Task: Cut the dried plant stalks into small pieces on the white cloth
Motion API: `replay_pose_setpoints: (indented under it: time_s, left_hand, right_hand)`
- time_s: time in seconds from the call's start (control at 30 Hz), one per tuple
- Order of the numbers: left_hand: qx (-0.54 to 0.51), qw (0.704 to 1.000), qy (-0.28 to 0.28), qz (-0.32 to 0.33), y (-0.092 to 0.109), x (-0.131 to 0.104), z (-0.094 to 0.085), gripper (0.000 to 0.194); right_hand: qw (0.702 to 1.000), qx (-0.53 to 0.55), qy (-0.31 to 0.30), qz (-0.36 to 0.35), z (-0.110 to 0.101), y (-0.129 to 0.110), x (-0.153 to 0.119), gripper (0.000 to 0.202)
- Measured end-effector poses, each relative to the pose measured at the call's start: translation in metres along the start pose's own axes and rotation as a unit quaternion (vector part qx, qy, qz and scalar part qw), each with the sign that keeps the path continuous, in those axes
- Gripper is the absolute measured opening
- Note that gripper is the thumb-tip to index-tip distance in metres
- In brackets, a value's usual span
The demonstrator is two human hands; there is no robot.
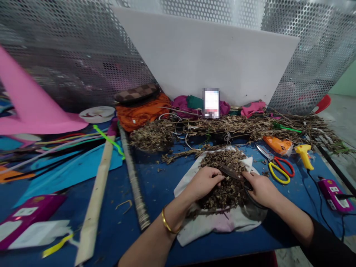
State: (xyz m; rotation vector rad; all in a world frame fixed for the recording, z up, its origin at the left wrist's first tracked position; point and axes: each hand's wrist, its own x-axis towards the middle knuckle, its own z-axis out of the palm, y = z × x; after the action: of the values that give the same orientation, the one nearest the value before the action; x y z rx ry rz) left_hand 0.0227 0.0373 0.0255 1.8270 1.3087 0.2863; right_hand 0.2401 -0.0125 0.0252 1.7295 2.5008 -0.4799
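Dried leaves (pixel 222 198) heaped on a white cloth, dark scissors held over them

The heap sits before you on the cloth (pixel 191 231), which is spread over a blue table (pixel 161 193). Your right hand (pixel 263 189) is closed around the handles of the dark scissors (pixel 230 172), whose blades lie across the heap, pointing left. Your left hand (pixel 204 181) meets them from the other side, fingers curled and thumb drawn close to the forefinger; whether they pinch a sprig cannot be told. Nor is it clear how far the blades are parted.

The step looks like snipping the leaves smaller. Your left fingertips are right by the blade tips, so draw them back before each squeeze. Small bites should serve best, as brittle pieces may jump. Keep the cuts over the middle of the cloth so crumbs land there. Red-and-yellow scissors (pixel 271 158) lie to the right, clear of your hands.
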Motion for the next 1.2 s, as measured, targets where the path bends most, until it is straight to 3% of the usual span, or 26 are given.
replay_pose_setpoints:
  time_s: [0.17,0.37,0.63,0.97,1.2]
  left_hand:
    - [0.007,1.0,0.003,0.002,-0.001,-0.001,-0.006,0.027]
    - [-0.069,0.996,0.044,0.032,0.004,-0.004,-0.016,0.022]
    - [-0.102,0.995,-0.006,-0.001,0.007,-0.003,-0.002,0.023]
    - [-0.128,0.992,-0.011,-0.001,0.009,-0.002,-0.002,0.026]
    - [-0.143,0.99,-0.007,-0.001,0.008,-0.003,-0.002,0.025]
  right_hand:
    - [0.999,0.017,0.038,0.0,-0.004,0.003,0.0,0.04]
    - [0.997,0.06,0.054,0.01,-0.009,0.008,-0.003,0.041]
    - [0.996,0.065,0.056,-0.003,-0.008,0.001,-0.003,0.038]
    - [0.996,0.078,0.042,-0.017,-0.006,0.001,-0.003,0.024]
    - [0.996,0.067,0.05,-0.012,-0.003,0.001,-0.003,0.034]
